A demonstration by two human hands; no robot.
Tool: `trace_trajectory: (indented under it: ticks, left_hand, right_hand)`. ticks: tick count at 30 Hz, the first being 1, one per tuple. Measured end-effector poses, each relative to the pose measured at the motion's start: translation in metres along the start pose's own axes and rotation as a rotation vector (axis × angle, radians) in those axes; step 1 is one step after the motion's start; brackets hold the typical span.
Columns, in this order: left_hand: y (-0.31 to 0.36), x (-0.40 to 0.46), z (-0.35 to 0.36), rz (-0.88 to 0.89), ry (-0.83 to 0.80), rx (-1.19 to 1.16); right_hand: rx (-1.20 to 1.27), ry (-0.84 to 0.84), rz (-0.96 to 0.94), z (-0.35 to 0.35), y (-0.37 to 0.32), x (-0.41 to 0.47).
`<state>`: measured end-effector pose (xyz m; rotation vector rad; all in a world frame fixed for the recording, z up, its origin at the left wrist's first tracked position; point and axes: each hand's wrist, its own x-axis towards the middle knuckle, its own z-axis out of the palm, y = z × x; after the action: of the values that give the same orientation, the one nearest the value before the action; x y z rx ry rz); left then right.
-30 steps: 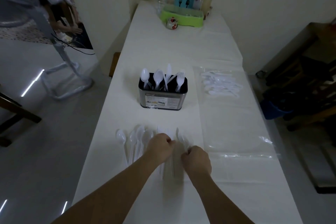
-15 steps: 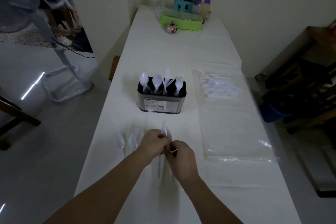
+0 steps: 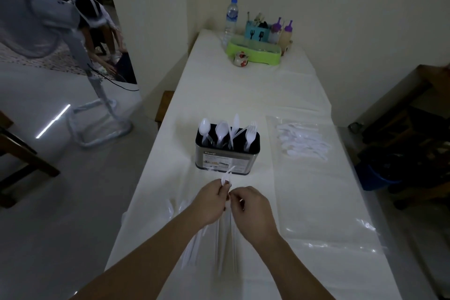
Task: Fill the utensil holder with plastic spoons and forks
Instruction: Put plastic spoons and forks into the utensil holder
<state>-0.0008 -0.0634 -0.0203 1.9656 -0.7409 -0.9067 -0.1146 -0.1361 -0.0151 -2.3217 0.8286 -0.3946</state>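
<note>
Plastic spoon pinched between both raised hands.

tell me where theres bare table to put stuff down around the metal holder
Free: the wide cloth stretch between the utensil holder and the green tray, and the strip left of the holder to the table edge. Crowded: the clear bag of cutlery fills the right side, and the near middle holds loose utensils under the left hand and right hand.

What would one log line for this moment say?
left hand: gripping utensils | right hand: pinching them | holder: partly filled | bag: untouched
</note>
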Motion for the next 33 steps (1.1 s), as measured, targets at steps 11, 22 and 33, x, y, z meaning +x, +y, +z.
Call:
trace_trajectory:
  ticks: [11,22,33]
  left_hand:
    - [0.004,0.016,-0.002,0.407,-0.023,0.267]
    - [0.040,0.044,-0.018,0.338,0.116,-0.218]
    - [0.092,0.063,-0.024,0.398,0.220,-0.194]
  right_hand:
    - [0.435,-0.001,0.362,-0.049,-0.026,0.054]
    - [0.352,-0.143,0.246,-0.099,-0.038,0.089]
    - [0.483,-0.012,0.224,-0.135,-0.049,0.111]
